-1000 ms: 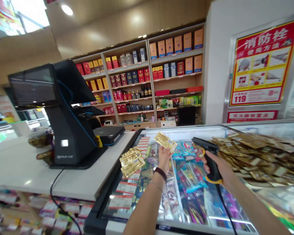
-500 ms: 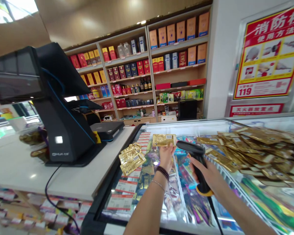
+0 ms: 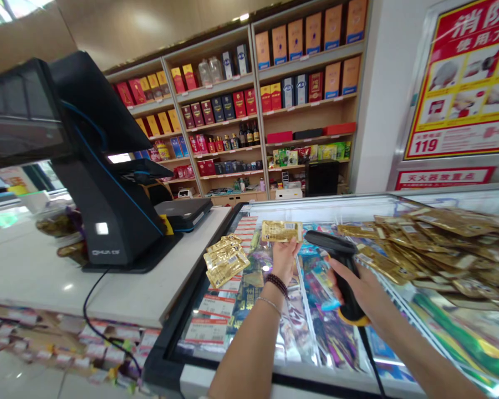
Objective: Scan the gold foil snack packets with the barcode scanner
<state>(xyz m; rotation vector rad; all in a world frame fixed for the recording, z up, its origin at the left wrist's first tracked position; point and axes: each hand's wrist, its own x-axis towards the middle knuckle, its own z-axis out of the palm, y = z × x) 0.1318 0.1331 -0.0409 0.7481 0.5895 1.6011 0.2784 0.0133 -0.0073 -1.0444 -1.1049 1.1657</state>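
My left hand point(image 3: 284, 259), with a beaded bracelet on its wrist, grips a gold foil packet point(image 3: 281, 230) by its lower edge, the printed barcode side toward me. Wrapped round the handle of a black barcode scanner point(image 3: 331, 244) is my right hand point(image 3: 353, 285); the scanner's head points left at the packet, a small gap between them. A small stack of gold packets point(image 3: 225, 260) lies on the glass freezer top to the left. To the right spreads a large heap of similar gold packets point(image 3: 432, 249).
The glass-topped chest freezer point(image 3: 249, 363) shows coloured packs and price labels beneath. At left a white counter point(image 3: 120, 299) carries a black point-of-sale terminal point(image 3: 108, 205) with a trailing cable. Shelves of boxes and bottles point(image 3: 253, 105) line the back wall.
The view has shifted slightly. My left hand still holds the packet up, and my right hand keeps the scanner beside it, with little movement of either.
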